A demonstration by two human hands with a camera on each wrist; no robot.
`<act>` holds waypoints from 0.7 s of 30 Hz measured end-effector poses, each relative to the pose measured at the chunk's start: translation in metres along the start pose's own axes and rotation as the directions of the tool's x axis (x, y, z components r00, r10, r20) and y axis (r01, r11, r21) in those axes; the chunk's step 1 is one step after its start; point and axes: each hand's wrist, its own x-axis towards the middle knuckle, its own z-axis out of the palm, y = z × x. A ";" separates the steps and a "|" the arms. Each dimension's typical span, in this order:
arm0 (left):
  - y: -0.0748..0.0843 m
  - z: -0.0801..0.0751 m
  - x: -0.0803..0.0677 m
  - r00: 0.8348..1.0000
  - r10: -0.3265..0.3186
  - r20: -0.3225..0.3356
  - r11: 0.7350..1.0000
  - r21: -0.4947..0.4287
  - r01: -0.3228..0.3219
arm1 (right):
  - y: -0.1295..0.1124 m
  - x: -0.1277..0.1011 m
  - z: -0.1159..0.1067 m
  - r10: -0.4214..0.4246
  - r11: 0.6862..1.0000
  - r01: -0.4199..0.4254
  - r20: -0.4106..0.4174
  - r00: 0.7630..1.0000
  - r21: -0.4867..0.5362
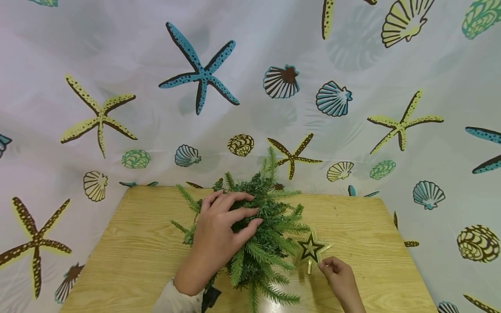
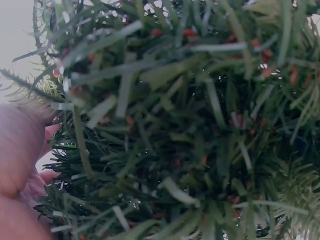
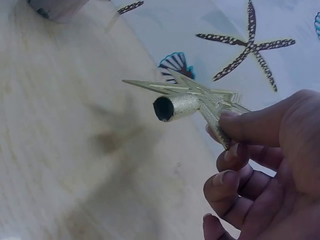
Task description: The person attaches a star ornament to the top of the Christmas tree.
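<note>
Pinched between thumb and fingertips, the star [image 1: 310, 248] hangs in the right hand [image 1: 339, 274] just above the table [image 1: 129, 256], at about 5 o'clock from the tree [image 1: 260, 226]; its hollow stem points toward the person. At 10 o'clock from that hand, the left hand [image 1: 221, 230] grips the tree's top branches, fingers curled into the needles. Behind hangs a curtain [image 1: 250, 87] with starfish and shells.

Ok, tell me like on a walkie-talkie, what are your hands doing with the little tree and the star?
Left hand gripping small tree. Right hand pinching gold star, beside tree. Nothing between them.
</note>
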 end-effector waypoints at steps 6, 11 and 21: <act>-0.002 0.001 -0.001 1.000 0.006 -0.004 1.000 -0.003 -0.006 | -0.013 -0.005 -0.008 0.003 0.999 -0.001 -0.054 0.999 0.035; -0.003 0.002 -0.001 1.000 0.009 -0.009 1.000 -0.014 -0.009 | -0.019 -0.008 -0.015 -0.048 0.998 0.052 -0.088 0.995 0.040; -0.001 0.001 -0.001 1.000 -0.005 -0.001 1.000 -0.018 0.005 | -0.049 -0.014 -0.026 -0.137 0.982 0.164 -0.239 0.961 0.097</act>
